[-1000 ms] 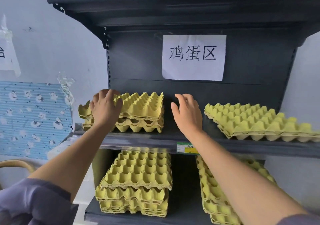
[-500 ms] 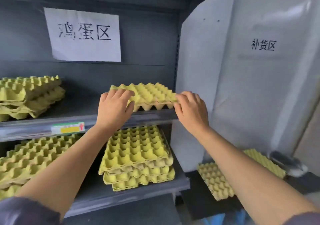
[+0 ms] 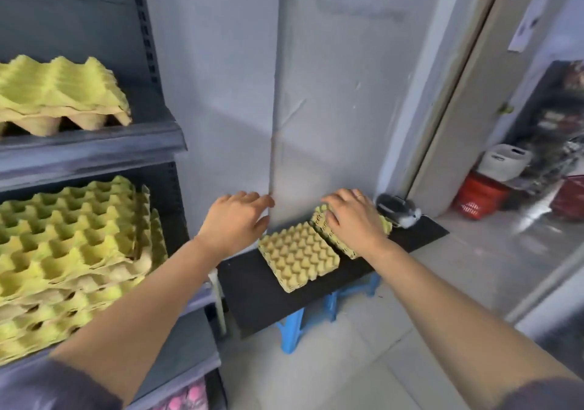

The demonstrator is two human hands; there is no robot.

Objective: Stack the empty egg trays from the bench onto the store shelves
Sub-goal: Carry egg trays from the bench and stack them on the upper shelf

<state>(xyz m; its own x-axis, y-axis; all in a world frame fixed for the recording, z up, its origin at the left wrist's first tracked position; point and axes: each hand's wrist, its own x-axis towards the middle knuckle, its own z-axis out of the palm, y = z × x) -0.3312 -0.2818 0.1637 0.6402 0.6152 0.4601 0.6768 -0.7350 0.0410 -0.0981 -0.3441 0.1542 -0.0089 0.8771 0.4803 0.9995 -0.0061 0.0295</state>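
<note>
— Head view: what do you have on the trays?

— I see two lots on the black desk (image 3: pixel 252 289) by the wall. The near stack of egg trays (image 3: pixel 298 254) lies flat, with the far stack of egg trays (image 3: pixel 336 243) touching its right edge.

— And the hands?

— My right hand (image 3: pixel 354 216) rests palm down on the far stack, fingers spread and only slightly bent toward its left edge. I can't see them closing round anything. My left hand (image 3: pixel 235 220) hangs in the air, fingers relaxed and holding nothing, just up and left of the near stack and not touching it.

— The shelves?

— At far left, the upper shelf (image 3: pixel 88 153) carries a yellow pile (image 3: pixel 60 90). A taller pile (image 3: pixel 72 242) sits on the shelf below.
</note>
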